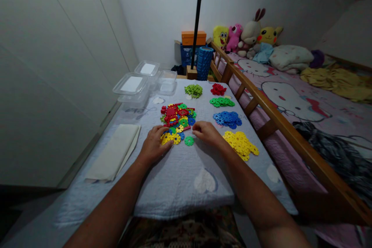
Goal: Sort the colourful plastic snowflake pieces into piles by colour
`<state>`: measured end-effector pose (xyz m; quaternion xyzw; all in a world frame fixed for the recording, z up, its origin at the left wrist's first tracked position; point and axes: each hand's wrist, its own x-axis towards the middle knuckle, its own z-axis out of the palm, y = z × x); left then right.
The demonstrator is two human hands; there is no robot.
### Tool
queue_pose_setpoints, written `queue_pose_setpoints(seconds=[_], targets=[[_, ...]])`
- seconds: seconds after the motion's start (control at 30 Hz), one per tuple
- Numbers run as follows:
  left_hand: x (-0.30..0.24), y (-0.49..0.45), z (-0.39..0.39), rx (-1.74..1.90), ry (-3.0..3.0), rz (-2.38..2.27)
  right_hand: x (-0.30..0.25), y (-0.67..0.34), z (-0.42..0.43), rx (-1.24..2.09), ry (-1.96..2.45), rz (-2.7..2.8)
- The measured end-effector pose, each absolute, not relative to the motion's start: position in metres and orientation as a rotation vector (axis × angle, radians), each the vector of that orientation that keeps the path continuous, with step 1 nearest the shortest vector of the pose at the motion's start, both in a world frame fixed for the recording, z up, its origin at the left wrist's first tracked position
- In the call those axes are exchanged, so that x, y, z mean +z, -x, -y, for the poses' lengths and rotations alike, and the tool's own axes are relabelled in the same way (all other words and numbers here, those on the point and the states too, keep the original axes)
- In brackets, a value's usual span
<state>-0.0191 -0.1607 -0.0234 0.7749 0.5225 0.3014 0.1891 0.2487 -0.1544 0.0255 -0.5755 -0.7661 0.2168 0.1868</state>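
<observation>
A mixed heap of coloured plastic flower discs (178, 118) lies mid-table on a pale blue quilted cover (180, 178). My left hand (154, 144) rests at the heap's near left edge, fingers curled over yellow discs. My right hand (207, 132) sits just right of the heap, fingers bent down onto the cloth; what they pinch, if anything, is hidden. A single green disc (189, 141) lies between both hands. Sorted piles sit to the right: yellow (240, 144), blue (227, 119), green (221, 102), red (217, 89), light green (193, 90).
Clear plastic lidded boxes (132, 88) stand at the far left of the table. A folded white cloth (114, 152) lies on the left. A wooden bed rail (273, 118) runs along the right, with plush toys (251, 33) behind. A black pole (197, 19) rises at the back.
</observation>
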Motion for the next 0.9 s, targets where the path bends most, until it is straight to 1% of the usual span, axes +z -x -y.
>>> queue_pose_setpoints(seconds=[0.17,0.33,0.43,0.63,0.77,0.9], targets=[[-0.023,0.020,0.160,0.864,-2.164,-1.458,0.010,-0.221,0.176,0.495,1.581,2.293],[-0.022,0.020,0.160,0.860,-2.160,-1.449,0.009,-0.224,0.173,0.546,1.613,2.252],[-0.023,0.019,0.161,0.843,-2.164,-1.451,0.012,-0.229,0.170,0.634,1.599,2.222],[-0.024,0.018,0.161,0.814,-2.169,-1.488,0.033,-0.260,0.148,0.991,1.506,2.171],[-0.024,0.018,0.161,0.827,-2.188,-1.474,0.049,-0.302,0.113,1.009,1.555,1.904],[-0.026,0.018,0.161,0.833,-2.176,-1.478,0.055,-0.348,0.076,0.853,1.671,1.404]])
